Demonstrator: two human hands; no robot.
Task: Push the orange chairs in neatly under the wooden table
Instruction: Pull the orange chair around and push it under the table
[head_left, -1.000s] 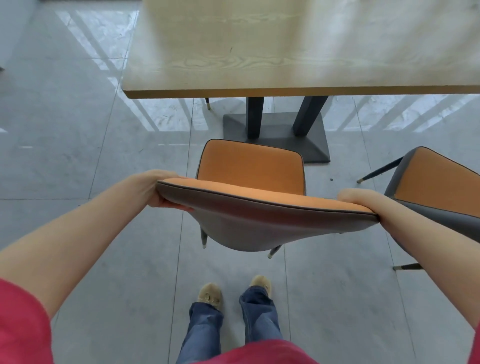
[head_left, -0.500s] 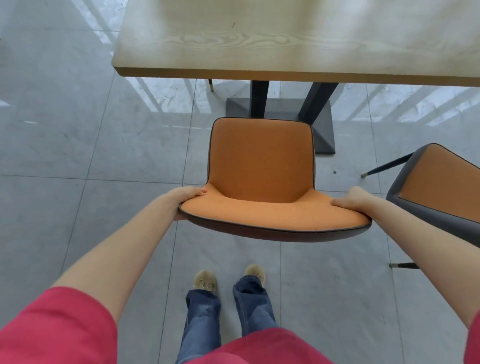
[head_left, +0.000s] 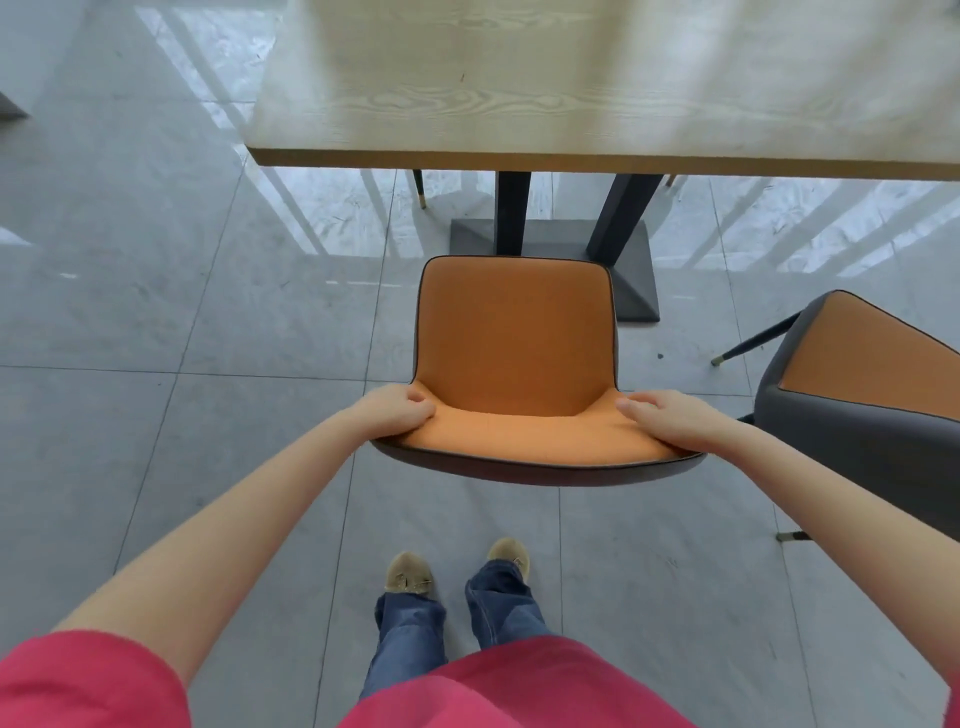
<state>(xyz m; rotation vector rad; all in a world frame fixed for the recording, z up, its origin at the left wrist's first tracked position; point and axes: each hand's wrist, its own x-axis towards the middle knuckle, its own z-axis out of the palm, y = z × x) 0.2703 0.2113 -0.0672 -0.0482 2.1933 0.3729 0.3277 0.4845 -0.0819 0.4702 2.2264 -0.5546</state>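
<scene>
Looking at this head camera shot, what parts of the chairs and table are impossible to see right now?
Head view only:
- Legs of the held orange padded chair: hidden beneath its own seat.
- Second orange chair with grey shell: cut off by the right edge.
- Light wooden table: far side cut off by the top edge.
- Left hand and right hand: fingertips hidden behind the backrest.
</scene>
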